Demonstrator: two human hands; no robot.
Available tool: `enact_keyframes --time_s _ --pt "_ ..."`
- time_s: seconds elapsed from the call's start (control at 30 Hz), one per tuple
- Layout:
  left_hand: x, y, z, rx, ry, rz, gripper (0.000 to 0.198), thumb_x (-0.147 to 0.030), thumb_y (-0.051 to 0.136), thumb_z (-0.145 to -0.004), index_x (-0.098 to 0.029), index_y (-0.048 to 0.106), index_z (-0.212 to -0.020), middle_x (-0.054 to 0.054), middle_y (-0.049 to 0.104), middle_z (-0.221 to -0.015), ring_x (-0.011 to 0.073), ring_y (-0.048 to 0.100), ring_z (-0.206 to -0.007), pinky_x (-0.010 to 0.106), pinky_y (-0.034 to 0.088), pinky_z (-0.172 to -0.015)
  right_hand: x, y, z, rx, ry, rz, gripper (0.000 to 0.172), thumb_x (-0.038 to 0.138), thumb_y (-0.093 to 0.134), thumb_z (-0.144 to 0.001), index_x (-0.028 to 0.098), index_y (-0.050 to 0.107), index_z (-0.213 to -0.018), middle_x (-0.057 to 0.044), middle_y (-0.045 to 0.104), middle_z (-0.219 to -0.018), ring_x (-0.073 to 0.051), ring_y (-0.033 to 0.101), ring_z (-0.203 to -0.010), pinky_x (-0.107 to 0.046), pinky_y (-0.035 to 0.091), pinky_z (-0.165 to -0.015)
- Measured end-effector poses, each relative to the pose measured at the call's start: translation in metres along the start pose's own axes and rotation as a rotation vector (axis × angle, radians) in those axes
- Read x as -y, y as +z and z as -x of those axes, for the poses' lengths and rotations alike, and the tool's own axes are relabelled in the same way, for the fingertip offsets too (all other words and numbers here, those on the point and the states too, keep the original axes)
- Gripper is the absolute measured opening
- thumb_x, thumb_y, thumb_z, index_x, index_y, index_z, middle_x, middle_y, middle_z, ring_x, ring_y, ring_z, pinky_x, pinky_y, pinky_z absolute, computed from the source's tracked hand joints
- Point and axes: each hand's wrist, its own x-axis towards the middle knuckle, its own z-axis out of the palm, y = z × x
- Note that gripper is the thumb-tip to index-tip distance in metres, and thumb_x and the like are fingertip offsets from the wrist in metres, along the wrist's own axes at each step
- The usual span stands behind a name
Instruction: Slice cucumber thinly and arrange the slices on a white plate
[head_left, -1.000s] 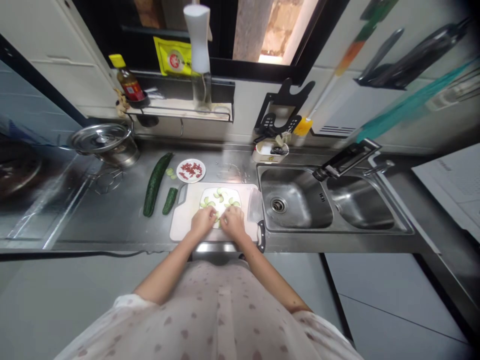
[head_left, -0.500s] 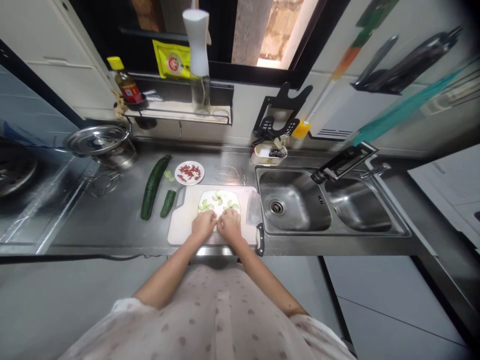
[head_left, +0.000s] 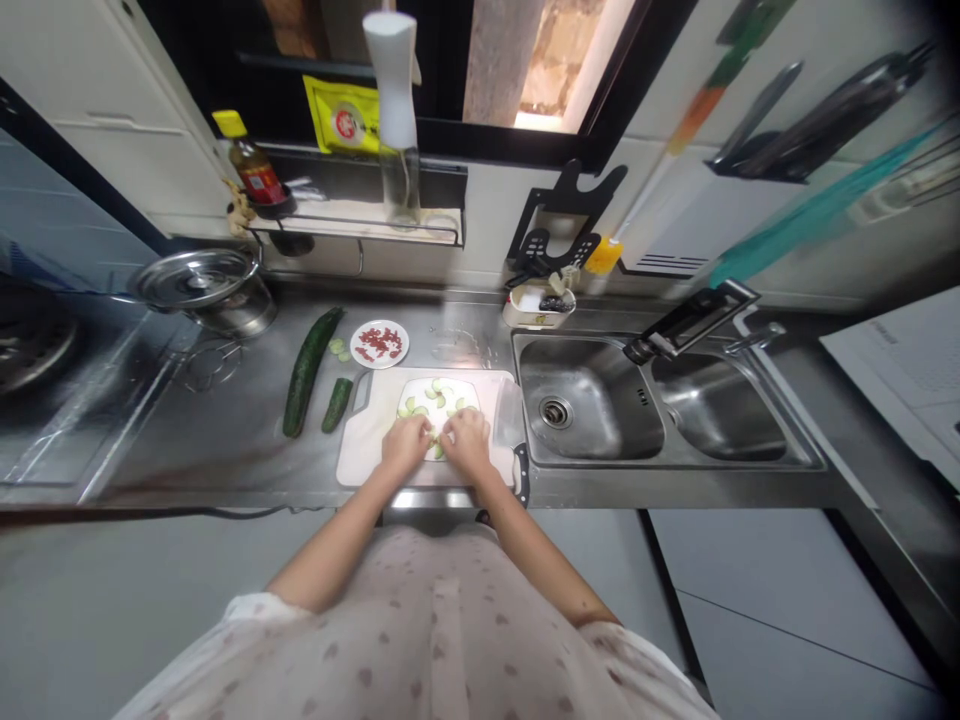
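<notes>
My left hand [head_left: 406,443] and my right hand [head_left: 466,442] meet over the near edge of a white plate [head_left: 437,411], fingers pinched inward. Between their fingertips lie thin green cucumber slices [head_left: 438,449], partly covered by the fingers. More cucumber slices [head_left: 435,387] are fanned in small curved groups at the plate's far side and left and right sides. The plate rests on a pale cutting board [head_left: 364,445]. Along the board's right edge lies a knife [head_left: 522,472] with a black handle pointing toward me.
Left of the board lie a long cucumber [head_left: 307,375], a short cucumber piece [head_left: 337,405] and several loose slices [head_left: 339,349]. Behind it stands a small plate [head_left: 360,329] of red bits. A lidded steel pot [head_left: 232,300] is at back left, a double sink [head_left: 592,400] at right.
Both hands have shifted slightly and turned, the right one moving a little away from my body. Green slices now show between the fingertips at the plate's near edge.
</notes>
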Motion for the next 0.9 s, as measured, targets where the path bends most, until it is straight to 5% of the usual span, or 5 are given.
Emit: enact_keyframes --time_s 0.9 --pt "-0.0004 0.0052 -0.0027 0.030 0.004 -0.001 0.016 -0.031 0.059 -0.082 -0.021 0.061 -0.095 0.004 0.064 -0.092 0.0191 0.056 -0.092 0.027 0.039 -0.076 -0.0005 0.0014 -0.0002 0.059 -0.032 0.044 0.018 0.028 0.052 -0.086 0.020 0.067 -0.094 -0.011 0.050 -0.111 -0.027 0.034 -0.106 -0.041 0.026 -0.088"
